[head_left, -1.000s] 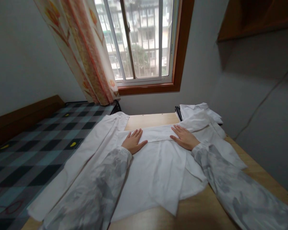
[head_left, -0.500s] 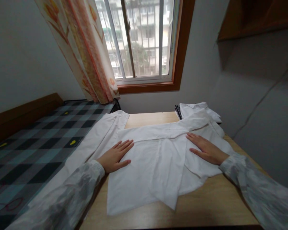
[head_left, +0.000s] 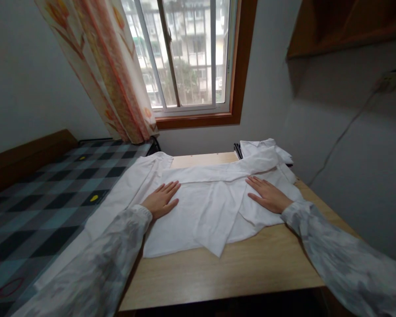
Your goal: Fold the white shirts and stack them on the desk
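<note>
A white long-sleeved shirt (head_left: 198,220) lies spread across the wooden table (head_left: 231,277), its lower edge folded up into a band along the far side. One sleeve (head_left: 108,220) trails off the left side onto the bed. My left hand (head_left: 161,200) lies flat on the left part of the cloth, fingers stretched out. On the right part rests my right hand (head_left: 269,193), also flat with extended fingers. Neither hand grips the fabric. A pointed flap of cloth hangs toward me between the hands.
Folded white clothes (head_left: 260,149) are stacked at the table's far right corner. To the left is a bed (head_left: 59,198) with a checked cover. Beyond the table are a window (head_left: 185,57) and a flowered curtain (head_left: 108,75). A wooden shelf (head_left: 343,31) juts from the right wall.
Both hands, still flat on the shirt, have shifted away from me along with the cloth. The shirt's near edge has drawn back, baring more of the table front. The view has shifted slightly.
</note>
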The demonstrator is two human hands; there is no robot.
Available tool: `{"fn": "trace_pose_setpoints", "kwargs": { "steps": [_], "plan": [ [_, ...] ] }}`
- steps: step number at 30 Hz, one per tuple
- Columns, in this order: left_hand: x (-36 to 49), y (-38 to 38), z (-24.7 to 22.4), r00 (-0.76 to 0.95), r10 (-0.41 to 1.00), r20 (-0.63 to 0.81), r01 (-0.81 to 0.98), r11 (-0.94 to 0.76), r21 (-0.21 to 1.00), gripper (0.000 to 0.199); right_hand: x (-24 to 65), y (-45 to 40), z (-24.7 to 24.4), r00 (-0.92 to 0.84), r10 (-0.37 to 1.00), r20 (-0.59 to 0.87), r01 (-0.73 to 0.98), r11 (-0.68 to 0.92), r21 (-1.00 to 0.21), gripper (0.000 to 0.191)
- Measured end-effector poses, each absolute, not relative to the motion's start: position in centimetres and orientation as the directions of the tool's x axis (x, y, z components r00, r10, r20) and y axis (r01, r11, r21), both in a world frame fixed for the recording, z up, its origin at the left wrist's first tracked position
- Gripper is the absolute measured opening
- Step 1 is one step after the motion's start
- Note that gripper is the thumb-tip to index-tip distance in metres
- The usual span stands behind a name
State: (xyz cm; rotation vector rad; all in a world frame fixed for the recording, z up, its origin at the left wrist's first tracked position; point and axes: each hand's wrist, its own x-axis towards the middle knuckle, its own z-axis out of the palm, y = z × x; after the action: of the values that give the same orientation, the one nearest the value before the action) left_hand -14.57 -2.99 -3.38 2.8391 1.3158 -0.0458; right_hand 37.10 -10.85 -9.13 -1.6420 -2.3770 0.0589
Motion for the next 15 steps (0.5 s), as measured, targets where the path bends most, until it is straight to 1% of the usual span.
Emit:
{"fn": "trace_pose_setpoints", "kwargs": {
  "steps": [3, 6, 8, 9, 10, 12, 13, 14, 15],
  "plan": [
    [-14.7, -4.1, -3.4, 0.668, 0.74, 0.074, 0.742, -0.67, 0.002, 0.065, 37.7, -11.5, -8.6, -0.367, 0.906, 0.21, 0.881, 0.411, -0.233, 0.067],
    [-15.5, -6.3, -2.0, 0.781, 0.607, 0.143, 0.605, -0.794, 0.066, 0.048, 39.2, -13.7, -7.8, -0.464, 0.847, 0.26, 0.79, 0.528, -0.31, 0.059],
    [-16.3, -8.1, -1.0, 0.841, 0.519, 0.154, 0.503, -0.854, 0.131, 0.045, 40.5, -15.6, -7.3, -0.518, 0.808, 0.279, 0.737, 0.588, -0.334, 0.056],
    [-16.6, -9.0, -0.5, 0.858, 0.491, 0.148, 0.47, -0.869, 0.155, 0.05, 41.2, -16.5, -7.1, -0.546, 0.788, 0.284, 0.718, 0.615, -0.327, 0.059],
    [-17.0, -9.9, -0.2, 0.877, 0.463, 0.128, 0.441, -0.882, 0.168, 0.061, 41.8, -17.4, -6.9, -0.573, 0.766, 0.292, 0.699, 0.642, -0.316, 0.064],
    [-17.4, -11.2, 0.2, 0.904, 0.421, 0.077, 0.404, -0.899, 0.168, 0.085, 42.8, -18.7, -6.7, -0.633, 0.716, 0.294, 0.658, 0.698, -0.282, 0.078],
    [-17.6, -11.7, 0.3, 0.914, 0.404, 0.051, 0.392, -0.906, 0.159, 0.092, 43.2, -19.1, -6.7, -0.656, 0.694, 0.295, 0.644, 0.719, -0.26, 0.083],
    [-17.7, -12.1, 0.2, 0.919, 0.392, 0.03, 0.384, -0.911, 0.148, 0.093, 43.5, -19.4, -6.8, -0.672, 0.677, 0.3, 0.636, 0.735, -0.234, 0.083],
    [-17.7, -12.3, 0.1, 0.922, 0.386, 0.017, 0.38, -0.915, 0.137, 0.09, 43.7, -19.5, -6.9, -0.678, 0.665, 0.312, 0.635, 0.744, -0.208, 0.078]
  ]
}}
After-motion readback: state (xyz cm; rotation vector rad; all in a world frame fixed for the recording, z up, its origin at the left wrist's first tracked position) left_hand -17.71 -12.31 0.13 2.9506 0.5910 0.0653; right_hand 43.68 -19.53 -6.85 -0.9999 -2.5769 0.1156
